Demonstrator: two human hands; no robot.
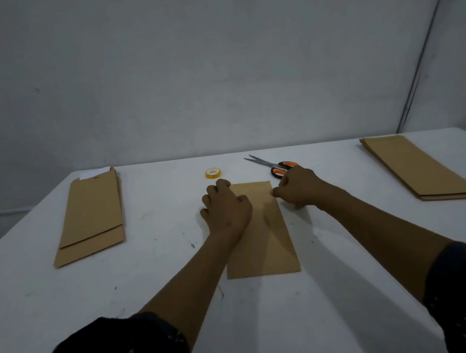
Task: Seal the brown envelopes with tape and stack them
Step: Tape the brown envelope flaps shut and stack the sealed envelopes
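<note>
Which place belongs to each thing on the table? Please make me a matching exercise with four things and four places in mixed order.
Things:
1. tape
2. scissors
3. left stack
4. right stack

Places:
A. far right side of the table
B. just beyond the right hand
C. far left side of the table
D. just beyond the left hand

Pairs: 1-D, 2-B, 3-C, 4-A
</note>
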